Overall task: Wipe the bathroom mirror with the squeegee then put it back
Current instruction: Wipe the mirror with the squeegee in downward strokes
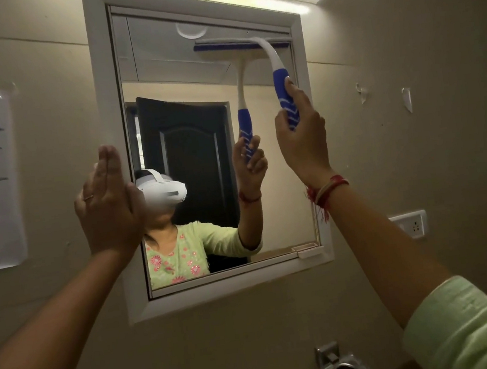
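Head view shows your right hand (302,134) curled round the blue grip of the squeegee (281,87) — its blade lies flat against the glass near the top right corner of the mirror (161,71), handle curving down into your fist. Your left hand (107,201) is spread, fingers straight and together, palm pressed on the white frame (105,78) at the mirror's left edge — a ring shows on one finger.

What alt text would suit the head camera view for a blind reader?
A person's right hand holds a blue and white squeegee with its blade against the top of a wall mirror. The left hand is flat, fingers straight, at the mirror's left edge.
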`<state>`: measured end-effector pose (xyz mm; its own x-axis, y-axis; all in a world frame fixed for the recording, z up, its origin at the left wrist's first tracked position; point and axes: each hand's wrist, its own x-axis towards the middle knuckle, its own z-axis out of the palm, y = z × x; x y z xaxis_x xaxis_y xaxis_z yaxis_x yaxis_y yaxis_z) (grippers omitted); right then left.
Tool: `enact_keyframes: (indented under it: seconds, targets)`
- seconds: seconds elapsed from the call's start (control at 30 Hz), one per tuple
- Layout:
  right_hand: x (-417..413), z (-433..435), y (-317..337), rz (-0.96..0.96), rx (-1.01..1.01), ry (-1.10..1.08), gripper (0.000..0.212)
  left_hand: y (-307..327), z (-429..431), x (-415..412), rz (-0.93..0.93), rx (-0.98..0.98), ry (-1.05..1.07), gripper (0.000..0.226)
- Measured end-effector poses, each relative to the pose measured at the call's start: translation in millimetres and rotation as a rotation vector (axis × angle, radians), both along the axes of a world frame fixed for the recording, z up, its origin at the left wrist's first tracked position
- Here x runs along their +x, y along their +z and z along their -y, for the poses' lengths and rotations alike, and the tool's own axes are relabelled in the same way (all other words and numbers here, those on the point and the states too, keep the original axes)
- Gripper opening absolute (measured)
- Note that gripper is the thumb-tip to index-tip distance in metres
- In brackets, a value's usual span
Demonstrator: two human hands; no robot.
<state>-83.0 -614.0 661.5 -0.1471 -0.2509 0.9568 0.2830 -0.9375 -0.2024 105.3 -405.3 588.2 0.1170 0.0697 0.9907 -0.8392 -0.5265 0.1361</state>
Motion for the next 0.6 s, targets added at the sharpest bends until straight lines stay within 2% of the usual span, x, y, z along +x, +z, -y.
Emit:
enact_keyframes:
  seconds: [0.2, 0.43, 0.6]
  targets:
    - [1, 3, -49, -0.027, 0.001, -0.017, 0.050, -1, 0, 0, -0.003, 0.003, -0.023, 0.058]
    - [-6, 3, -20, -0.025, -0.004, -0.078, 0.048, -2, -1, -3, -0.007, 0.004, -0.041, 0.058]
    - [-6, 2, -68, -0.068, 0.028, -0.041, 0.050, -2, -3, -5, 0.000, -0.001, -0.072, 0.058]
